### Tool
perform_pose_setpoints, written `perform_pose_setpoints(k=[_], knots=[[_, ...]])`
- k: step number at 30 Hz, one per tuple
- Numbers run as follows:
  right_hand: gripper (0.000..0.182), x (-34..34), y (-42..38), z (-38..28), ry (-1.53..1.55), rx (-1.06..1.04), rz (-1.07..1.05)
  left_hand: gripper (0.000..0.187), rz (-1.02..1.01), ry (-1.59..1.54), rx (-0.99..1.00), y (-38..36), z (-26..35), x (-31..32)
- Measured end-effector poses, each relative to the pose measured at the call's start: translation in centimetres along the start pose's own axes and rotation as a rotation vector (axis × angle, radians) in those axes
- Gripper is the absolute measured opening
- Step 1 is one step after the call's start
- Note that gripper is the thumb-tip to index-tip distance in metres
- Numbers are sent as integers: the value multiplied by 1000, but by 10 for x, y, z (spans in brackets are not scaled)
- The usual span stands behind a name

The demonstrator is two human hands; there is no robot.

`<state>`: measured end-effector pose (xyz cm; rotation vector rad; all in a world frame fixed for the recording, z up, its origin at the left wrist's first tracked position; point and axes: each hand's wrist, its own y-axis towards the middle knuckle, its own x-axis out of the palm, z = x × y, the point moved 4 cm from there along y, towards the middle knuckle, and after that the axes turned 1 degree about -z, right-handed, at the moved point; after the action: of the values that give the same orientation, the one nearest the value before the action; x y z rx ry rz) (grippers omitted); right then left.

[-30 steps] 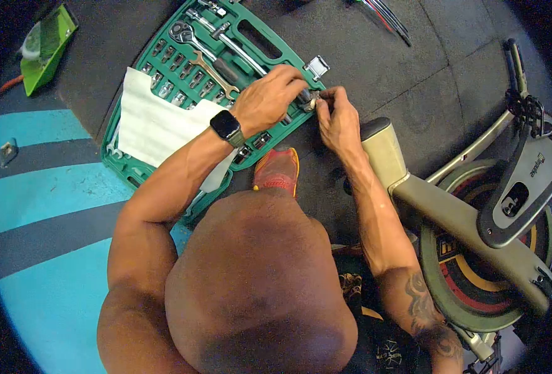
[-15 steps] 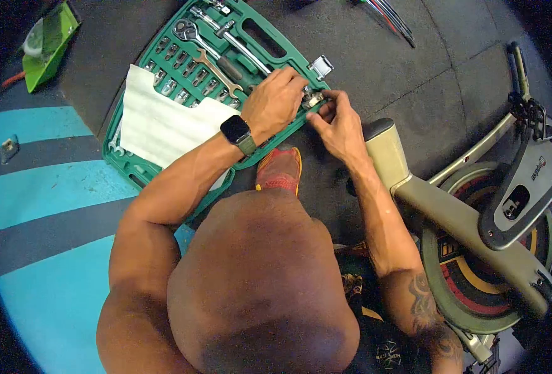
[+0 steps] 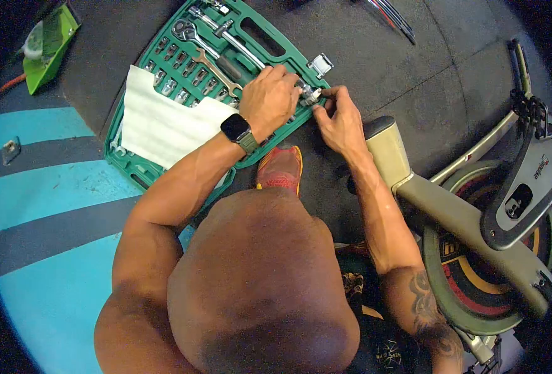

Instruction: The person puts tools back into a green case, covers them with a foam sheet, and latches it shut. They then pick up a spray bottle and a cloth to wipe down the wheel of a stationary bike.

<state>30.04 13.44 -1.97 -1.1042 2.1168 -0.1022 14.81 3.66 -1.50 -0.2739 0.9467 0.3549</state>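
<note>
An open green socket set case (image 3: 301, 57) lies on the dark floor mat, holding rows of sockets, a ratchet (image 3: 187, 30) and a wrench (image 3: 216, 72). My left hand (image 3: 269, 96), with a smartwatch on its wrist, rests over the case's near right corner and pinches a small metal socket (image 3: 309, 96). My right hand (image 3: 339, 118) meets it from the right, its fingertips on the same socket. A white cloth (image 3: 163, 124) covers the left part of the case.
An exercise bike (image 3: 475, 212) with a beige frame and flywheel stands at the right. My red shoe (image 3: 279, 168) sits just below the case. A green tray (image 3: 48, 43) lies at the upper left. Thin tools (image 3: 391, 19) lie at the top.
Both hands shifted slightly up and left over the case's corner, staying together on the small socket. The rest is unchanged.
</note>
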Motion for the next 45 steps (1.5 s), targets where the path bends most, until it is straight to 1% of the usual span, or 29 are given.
perform_pose_setpoints(k=[1, 4, 7, 10, 13, 16, 19, 22, 25, 28, 31, 34, 38, 45], knots=[[35, -1, -1, -3, -8, 0, -17, 29, 12, 5, -22, 1, 1, 2], [42, -5, -3, -12, 36, 9, -15, 30, 70, -104, -147, -5, 3, 5], [46, -2, -1, -5, 25, -5, -16, 30, 35, -113, -207, -1, 3, 4], [44, -1, 0, -1, 45, 32, 11, 29, -51, -131, -251, 7, -2, 2], [42, 1, 4, 6, 84, 84, 11, 30, -192, -121, -287, 16, -4, -1], [40, 2, 9, 15, 241, 159, 16, 32, -127, -68, -234, 16, -6, 1], [38, 2, 12, 16, 201, 181, 6, 32, -107, -46, -226, 14, -3, 3], [36, 9, 15, 24, 218, 161, 48, 32, -117, -52, -252, 15, -3, 2], [36, 15, 21, 35, 330, 210, 25, 31, -130, -65, -251, 15, -2, 0], [38, 13, 20, 33, 296, 198, 14, 30, -147, -129, -272, 15, -1, -2], [42, 15, 17, 33, 353, 190, 3, 29, -143, -100, -286, 14, 2, -9], [46, 16, 16, 33, 373, 190, -23, 29, -68, -86, -234, 11, -2, 2], [50, 12, 12, 25, 333, 146, -26, 31, 37, -105, -141, 1, -1, 6], [50, 13, 12, 26, 210, 71, 16, 44, 85, -136, -149, -8, 8, 5]])
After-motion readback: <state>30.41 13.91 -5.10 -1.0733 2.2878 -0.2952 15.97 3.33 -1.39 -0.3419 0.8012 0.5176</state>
